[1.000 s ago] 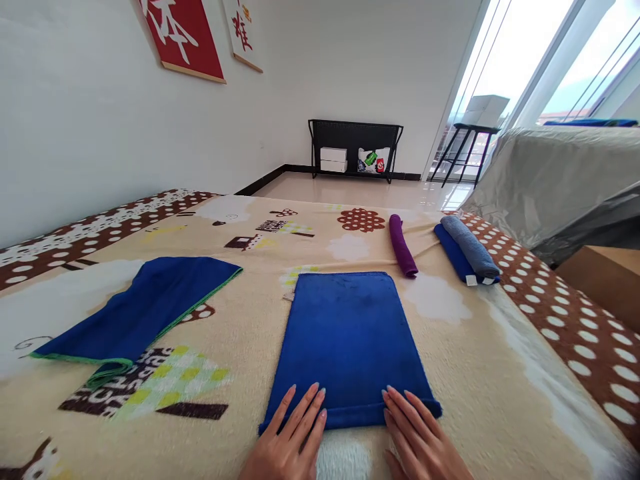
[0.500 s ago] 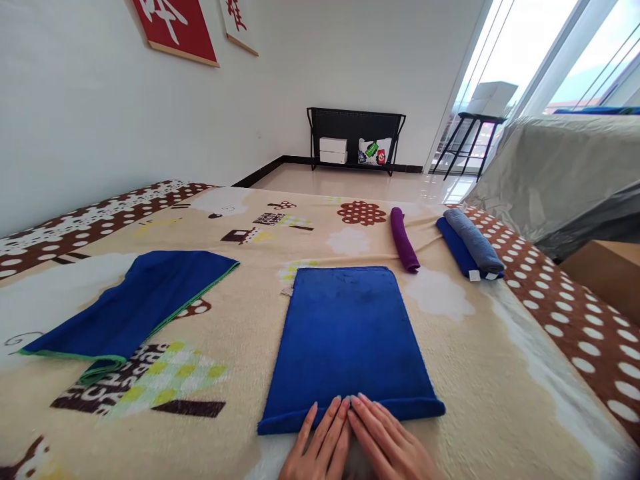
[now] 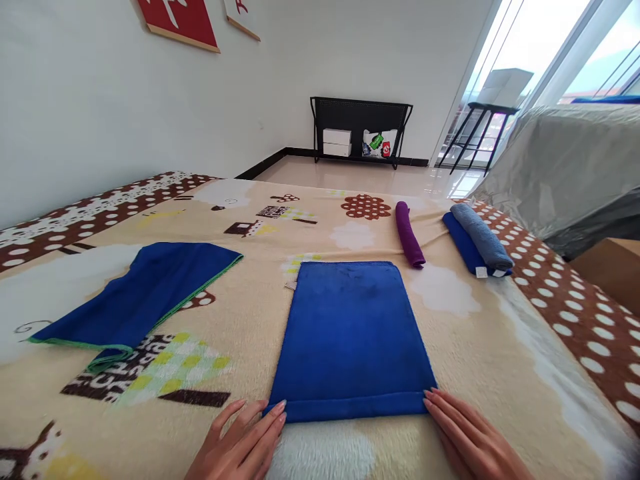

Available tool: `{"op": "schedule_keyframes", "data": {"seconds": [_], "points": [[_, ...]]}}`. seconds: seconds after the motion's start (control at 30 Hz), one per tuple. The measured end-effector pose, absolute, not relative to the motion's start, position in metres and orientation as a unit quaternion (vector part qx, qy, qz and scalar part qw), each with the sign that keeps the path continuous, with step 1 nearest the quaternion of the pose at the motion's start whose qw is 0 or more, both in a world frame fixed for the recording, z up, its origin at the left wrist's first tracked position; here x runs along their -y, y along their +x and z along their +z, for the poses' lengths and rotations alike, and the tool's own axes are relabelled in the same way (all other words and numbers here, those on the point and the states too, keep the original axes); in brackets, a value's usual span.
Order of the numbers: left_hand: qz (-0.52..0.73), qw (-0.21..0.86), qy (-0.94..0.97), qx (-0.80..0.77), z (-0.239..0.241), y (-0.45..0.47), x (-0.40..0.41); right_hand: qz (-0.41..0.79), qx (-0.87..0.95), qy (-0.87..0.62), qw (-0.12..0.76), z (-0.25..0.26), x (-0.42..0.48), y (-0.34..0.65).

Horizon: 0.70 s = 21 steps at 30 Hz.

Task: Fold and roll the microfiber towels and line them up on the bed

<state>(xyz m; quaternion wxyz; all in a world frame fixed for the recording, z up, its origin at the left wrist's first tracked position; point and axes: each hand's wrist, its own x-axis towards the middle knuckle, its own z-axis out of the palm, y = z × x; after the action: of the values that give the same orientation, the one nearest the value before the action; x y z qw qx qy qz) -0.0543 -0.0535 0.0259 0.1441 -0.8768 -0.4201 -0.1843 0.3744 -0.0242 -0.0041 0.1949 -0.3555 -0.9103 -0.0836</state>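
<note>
Left hand [image 3: 243, 437] and right hand [image 3: 470, 433] touched blue towel [image 3: 353, 327] at near corners, lower centre, pinch unclear; looked soft, light, best held there.

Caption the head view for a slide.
Both hands touch the near corners of a blue towel laid on a patterned blanket.

I find a broad lane over the patterned blanket [image 3: 250, 320] between the green-edged blue cloth [image 3: 145, 287] on the left and the flat blue towel [image 3: 350, 333] in the middle. The left hand [image 3: 243, 437] blocks that lane's near end; the right hand [image 3: 475, 430] crowds the towel's near right corner. Between the hands I can reach straight in. Far right, the purple roll [image 3: 410, 237] stands in my way, then a narrower gap before the grey-blue roll [image 3: 483, 237]. Nearer, the right side leaves me passing room.
</note>
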Motion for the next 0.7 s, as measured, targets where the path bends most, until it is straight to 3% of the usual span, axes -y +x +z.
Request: {"op": "schedule_keyframes", "data": {"seconds": [0.17,0.33,0.57,0.7], "points": [[-0.241,0.119,-0.839,0.474,0.025,-0.040,0.043,-0.129,0.876,-0.408,0.222,-0.013,0.014,0.370],[-0.227,0.065,-0.855,0.462,0.031,-0.048,0.026,-0.089,0.848,-0.438,0.286,-0.009,0.003,0.365],[-0.216,-0.006,-0.852,0.477,0.032,-0.063,0.011,0.051,0.854,-0.477,0.201,-0.007,-0.015,0.373],[-0.197,0.003,-0.845,0.498,0.031,-0.062,0.005,0.022,0.844,-0.500,0.192,-0.011,-0.021,0.369]]}}
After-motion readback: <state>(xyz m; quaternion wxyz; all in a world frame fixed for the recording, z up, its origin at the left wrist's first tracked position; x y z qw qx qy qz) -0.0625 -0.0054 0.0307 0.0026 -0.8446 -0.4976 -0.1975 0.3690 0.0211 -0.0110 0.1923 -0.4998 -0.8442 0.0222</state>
